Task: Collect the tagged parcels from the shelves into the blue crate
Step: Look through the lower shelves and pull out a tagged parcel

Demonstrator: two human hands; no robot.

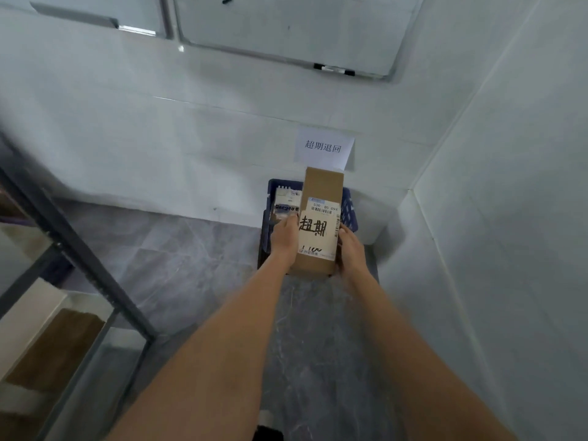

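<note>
A long brown cardboard parcel (321, 189) with a white shipping label and a handwritten black tag is held over the blue crate (349, 206), which stands on the floor in the corner against the wall. My left hand (284, 238) grips the parcel's left side. My right hand (350, 249) grips its right side. A white parcel (287, 202) with printed text lies inside the crate at the left. Much of the crate is hidden behind the held parcel and my hands.
A dark metal shelf frame (79, 249) runs along the left, with a brown box (54, 348) on a lower shelf. A paper sign (323, 148) is stuck on the wall above the crate. A whiteboard (286, 27) hangs higher. White walls close the corner; grey tiled floor (178, 265) lies between.
</note>
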